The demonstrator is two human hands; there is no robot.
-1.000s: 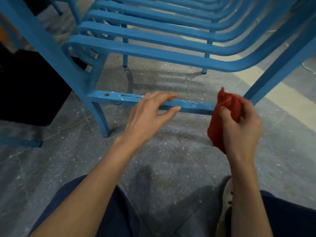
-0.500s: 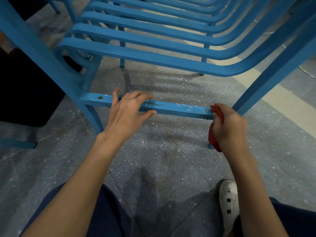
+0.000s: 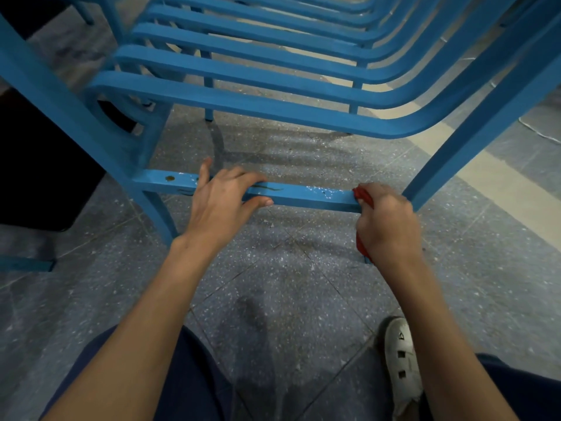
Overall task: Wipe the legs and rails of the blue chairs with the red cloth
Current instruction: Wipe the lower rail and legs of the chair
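A low blue rail (image 3: pixel 315 196) runs between the two front legs of the nearest blue chair. It is speckled with white spots. My left hand (image 3: pixel 218 205) holds this rail left of its middle, fingers over the top and thumb underneath. My right hand (image 3: pixel 385 223) grips the red cloth (image 3: pixel 360 194) and presses it against the rail's right end, beside the right leg (image 3: pixel 473 138). Most of the cloth is hidden inside my fist; a bit hangs below it. The left leg (image 3: pixel 151 205) stands at the rail's other end.
More blue chair frames (image 3: pixel 273 65) stand in a row behind the nearest one. A dark box-like object (image 3: pixel 39 165) sits on the left. The floor (image 3: pixel 273 284) is grey speckled tile. My white shoe (image 3: pixel 400 363) and dark trouser knees are at the bottom.
My left hand went from hovering above the rail to holding it. My right hand lowered the red cloth from the air onto the rail's right end.
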